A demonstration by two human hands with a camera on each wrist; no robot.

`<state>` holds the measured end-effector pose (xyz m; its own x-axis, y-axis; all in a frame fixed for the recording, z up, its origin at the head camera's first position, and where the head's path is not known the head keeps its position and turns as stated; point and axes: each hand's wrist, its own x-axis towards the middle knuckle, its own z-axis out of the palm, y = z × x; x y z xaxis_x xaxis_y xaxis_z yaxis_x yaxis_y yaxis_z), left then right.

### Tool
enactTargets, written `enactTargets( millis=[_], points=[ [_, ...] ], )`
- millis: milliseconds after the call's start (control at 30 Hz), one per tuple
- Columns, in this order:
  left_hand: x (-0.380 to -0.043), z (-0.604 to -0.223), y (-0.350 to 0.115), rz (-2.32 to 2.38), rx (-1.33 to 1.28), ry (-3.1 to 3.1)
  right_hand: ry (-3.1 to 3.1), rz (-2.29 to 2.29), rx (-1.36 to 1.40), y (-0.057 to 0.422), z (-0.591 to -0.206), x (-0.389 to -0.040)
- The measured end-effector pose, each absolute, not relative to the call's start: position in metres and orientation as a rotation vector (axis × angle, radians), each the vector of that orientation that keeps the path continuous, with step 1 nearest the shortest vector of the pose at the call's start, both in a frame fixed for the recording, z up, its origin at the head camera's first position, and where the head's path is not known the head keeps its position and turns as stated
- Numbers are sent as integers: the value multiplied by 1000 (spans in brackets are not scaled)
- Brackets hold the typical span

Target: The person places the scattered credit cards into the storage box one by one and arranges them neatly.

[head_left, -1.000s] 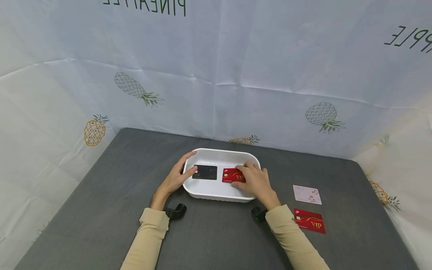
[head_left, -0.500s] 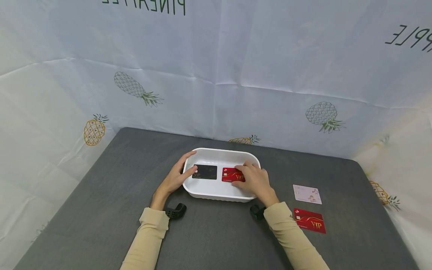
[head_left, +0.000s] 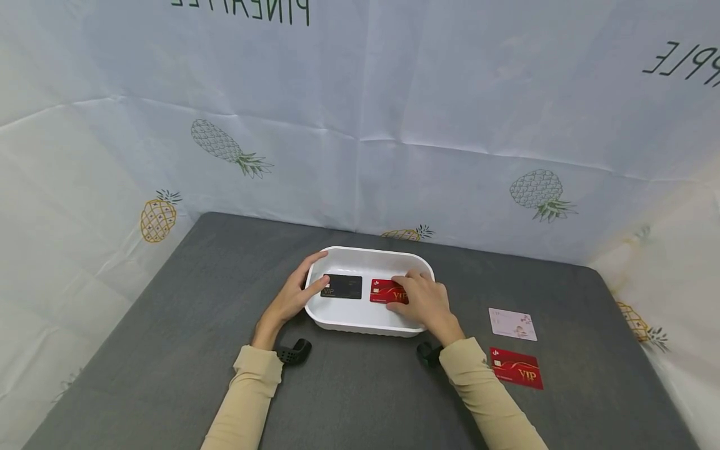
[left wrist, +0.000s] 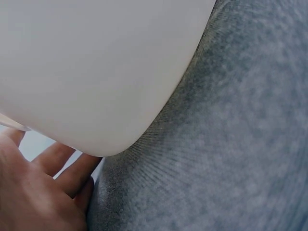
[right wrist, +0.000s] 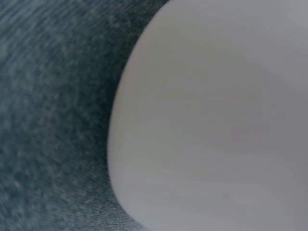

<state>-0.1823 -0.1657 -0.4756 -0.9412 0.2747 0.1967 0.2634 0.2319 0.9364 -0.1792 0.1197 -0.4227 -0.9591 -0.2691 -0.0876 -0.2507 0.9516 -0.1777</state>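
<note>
A white rectangular plastic basin (head_left: 365, 326) with rounded corners stands on the grey table. My left hand (head_left: 289, 300) grips its left end, thumb over the rim and fingers along the outer wall; in the left wrist view those fingers (left wrist: 72, 175) lie against the basin wall (left wrist: 96, 72). A black VIP card (head_left: 345, 287) lies inside on the left, close to the left thumb. Reaching in over the right end, my right hand (head_left: 425, 303) pinches a red VIP card (head_left: 382, 291) by its right part, which the fingers partly cover. Only basin wall (right wrist: 207, 120) and tabletop fill the right wrist view.
Right of the basin, a pale pink card (head_left: 512, 324) lies on the grey table (head_left: 360, 387). Below it, beside the right sleeve, is another red VIP card (head_left: 517, 369). A pineapple-print cloth (head_left: 360, 175) hangs behind the table.
The right wrist has shifted slightly to the left. Both hands otherwise stay in place, and the cards show almost no movement.
</note>
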Motion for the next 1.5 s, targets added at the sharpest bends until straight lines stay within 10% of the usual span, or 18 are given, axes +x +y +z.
enactTargets(
  millis=[867, 1500],
  points=[
    [-182, -477, -165, 1845, 552, 2460, 3002, -320, -438, 124, -425, -177],
    [-183, -475, -166, 1853, 542, 2455, 2819, -1219, -757, 174, -416, -172]
  ],
)
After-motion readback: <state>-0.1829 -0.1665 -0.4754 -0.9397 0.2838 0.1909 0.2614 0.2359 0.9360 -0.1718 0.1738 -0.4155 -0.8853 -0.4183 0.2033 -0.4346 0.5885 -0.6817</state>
